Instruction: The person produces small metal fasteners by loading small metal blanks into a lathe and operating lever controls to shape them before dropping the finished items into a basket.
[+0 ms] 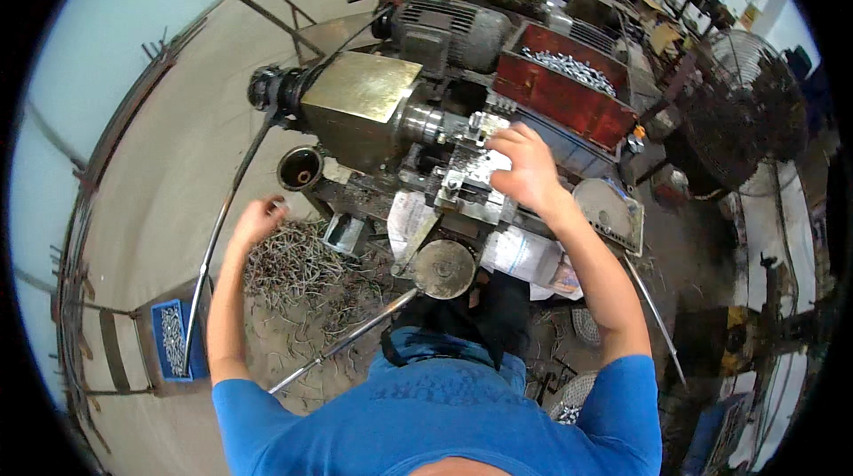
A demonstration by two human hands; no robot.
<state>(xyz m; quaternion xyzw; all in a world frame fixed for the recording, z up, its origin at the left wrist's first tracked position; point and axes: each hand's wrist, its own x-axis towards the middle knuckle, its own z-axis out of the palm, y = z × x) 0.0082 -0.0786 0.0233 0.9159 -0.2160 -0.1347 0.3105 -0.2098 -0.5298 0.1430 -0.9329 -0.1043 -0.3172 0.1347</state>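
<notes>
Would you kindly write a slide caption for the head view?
Right hand at a lathe-like machine, left hand near tangled metal shavings, red bin of metal parts beyond.

The lathe stood in front of you, its boxy headstock (360, 94) topped by a worn, brassy plate. A bright round metal chuck (421, 123) faced right from it. Beside that sat the silvery tool slide (471, 172), a stack of flat, blocky metal parts with dark grime in the gaps; your right hand (530, 169) was over its right side, fingers bent, contact unclear. Near your left hand (258, 220) lay a broad, tangled heap of curly metal shavings (298, 267); whether those fingers gripped anything small could not be told.
</notes>
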